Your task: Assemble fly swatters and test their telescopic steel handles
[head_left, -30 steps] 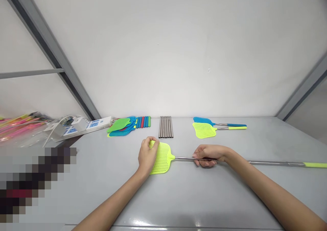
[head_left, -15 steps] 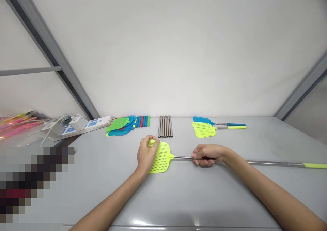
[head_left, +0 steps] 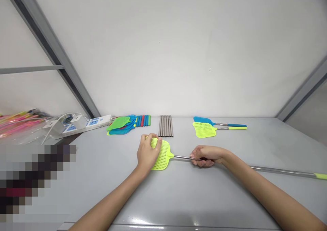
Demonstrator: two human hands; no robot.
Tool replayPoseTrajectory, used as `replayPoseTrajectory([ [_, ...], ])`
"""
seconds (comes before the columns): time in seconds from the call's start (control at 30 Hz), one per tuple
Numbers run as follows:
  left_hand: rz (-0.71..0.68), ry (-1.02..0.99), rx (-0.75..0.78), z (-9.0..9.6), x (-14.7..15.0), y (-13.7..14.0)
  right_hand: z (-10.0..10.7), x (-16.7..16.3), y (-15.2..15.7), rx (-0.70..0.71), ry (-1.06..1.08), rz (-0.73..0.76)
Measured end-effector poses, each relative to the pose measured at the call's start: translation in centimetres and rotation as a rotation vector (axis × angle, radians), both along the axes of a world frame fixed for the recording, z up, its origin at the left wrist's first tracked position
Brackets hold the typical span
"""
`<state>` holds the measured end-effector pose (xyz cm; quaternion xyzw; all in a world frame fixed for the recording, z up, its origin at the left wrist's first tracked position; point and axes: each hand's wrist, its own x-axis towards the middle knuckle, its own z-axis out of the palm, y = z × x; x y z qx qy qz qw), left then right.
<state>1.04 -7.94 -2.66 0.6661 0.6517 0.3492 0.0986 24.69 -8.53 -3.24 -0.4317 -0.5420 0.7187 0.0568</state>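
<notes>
A yellow-green fly swatter (head_left: 162,156) with a long metal telescopic rod lies crosswise in front of me, its handle reaching the right edge of the view. My left hand (head_left: 148,152) grips the perforated head, thumb on top and the other fingers over its far edge. Around the rod, a short way right of the head, the fingers of my right hand (head_left: 205,155) are closed. My right wrist and forearm hide the middle of the rod. Beyond the right wrist the rod shows again, slanting down toward its yellow-green grip (head_left: 320,176).
Several metal tubes (head_left: 166,126) lie side by side near the wall. Left of them are coloured handles (head_left: 143,121) and stacked swatter heads (head_left: 120,127). A blue swatter (head_left: 203,120) and a yellow-green one (head_left: 205,130) lie back right. A power strip (head_left: 98,122) and bagged pink items (head_left: 20,125) are left.
The handle end of the swatter has dropped lower at the right, so the rod slants more. Both hands keep their hold, with the left hand slightly shifted on the head.
</notes>
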Motion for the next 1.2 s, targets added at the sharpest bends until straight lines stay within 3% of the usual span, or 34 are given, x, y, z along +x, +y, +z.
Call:
replayPoseTrajectory([
  [0.07,-0.034,0.090,0.011,0.1,-0.2,0.4,0.0,-0.2,-0.1,0.018,0.007,-0.015],
  [0.17,-0.144,0.280,0.165,0.1,-0.2,0.4,0.1,-0.4,-0.2,0.033,0.018,-0.023],
  [0.27,-0.372,0.406,0.303,0.3,0.5,-0.3,0.3,-0.5,-0.3,0.052,0.042,-0.011],
  [0.4,-0.851,0.448,0.170,0.5,1.7,-1.7,0.3,-0.4,-0.4,0.086,0.063,0.009],
  [0.47,-0.937,0.481,0.111,0.5,1.9,-2.1,0.3,-0.4,-0.4,0.097,0.066,0.027],
  [0.7,-0.891,0.520,0.082,0.6,1.0,-1.1,0.8,-0.1,-0.4,0.182,0.074,0.046],
  [0.9,-0.787,0.466,0.026,1.4,-0.6,0.7,1.4,2.6,0.7,0.293,-0.053,-0.009],
  [1.2,-0.734,0.548,-0.029,0.8,-1.2,1.1,1.3,2.5,0.7,0.289,-0.097,0.013],
])
